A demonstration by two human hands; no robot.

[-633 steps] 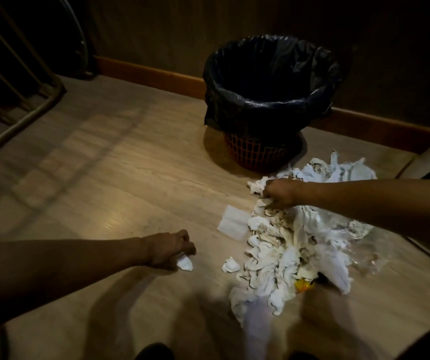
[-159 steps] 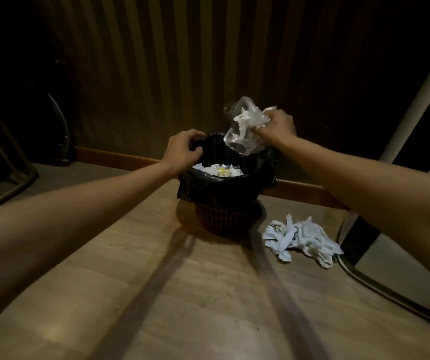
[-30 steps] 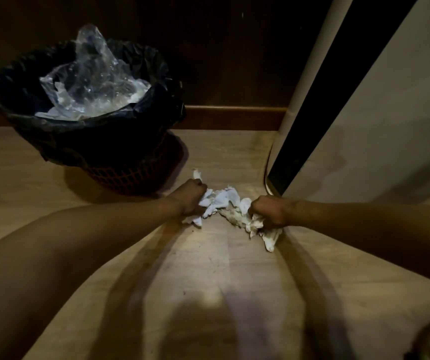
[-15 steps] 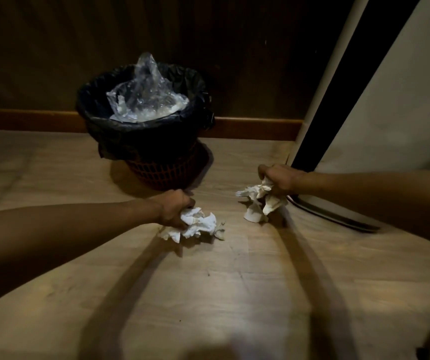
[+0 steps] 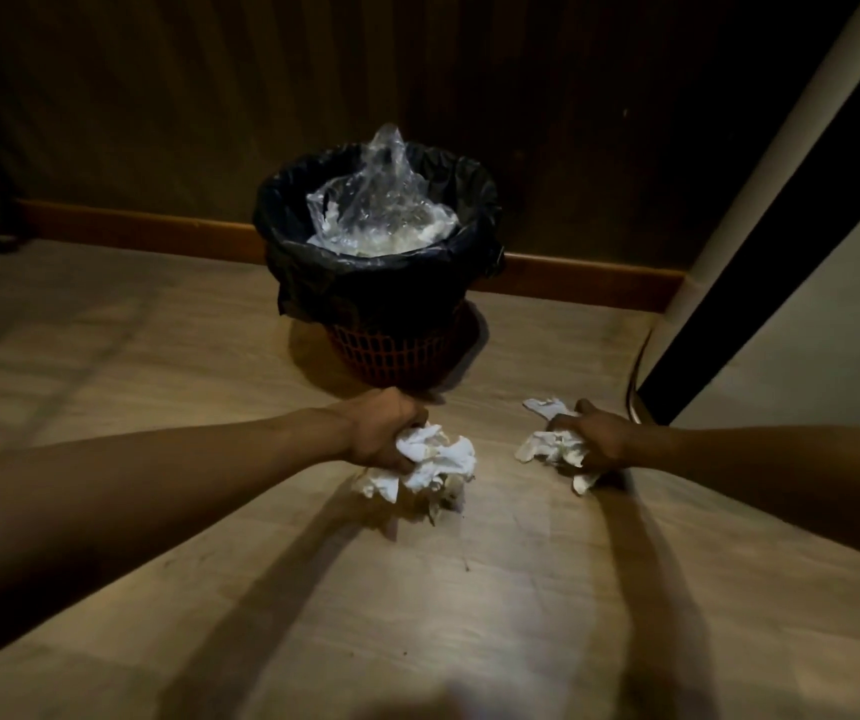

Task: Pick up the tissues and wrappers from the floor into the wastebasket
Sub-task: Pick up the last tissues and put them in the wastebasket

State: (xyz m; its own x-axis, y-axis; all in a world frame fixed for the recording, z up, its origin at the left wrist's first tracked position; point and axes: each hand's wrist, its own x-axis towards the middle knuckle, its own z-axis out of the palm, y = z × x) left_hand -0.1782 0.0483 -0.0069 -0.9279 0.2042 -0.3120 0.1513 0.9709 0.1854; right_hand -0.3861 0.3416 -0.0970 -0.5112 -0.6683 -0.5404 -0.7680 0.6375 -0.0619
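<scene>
The crumpled tissues (image 5: 435,459) look light, soft and loose, so I judge a full fist around each wad works best. The left hand (image 5: 384,433) clenches one bunch, the right hand (image 5: 597,439) another, both low over the floor (image 5: 158,356); the wastebasket (image 5: 381,283) stands just beyond the knuckles.

Tissues (image 5: 430,459): white, in two crumpled bunches. Wastebasket (image 5: 397,356): red-orange, open grid pattern. Liner (image 5: 365,288): glossy black. Bag (image 5: 381,210) on top: clear, colourless. Floor (image 5: 158,356): light tan wood grain in planks. Wall (image 5: 210,96): dark brown, faint vertical stripes. Skirting (image 5: 132,231): orange-brown. Panel (image 5: 833,330) at right: off-white with a black band.
</scene>
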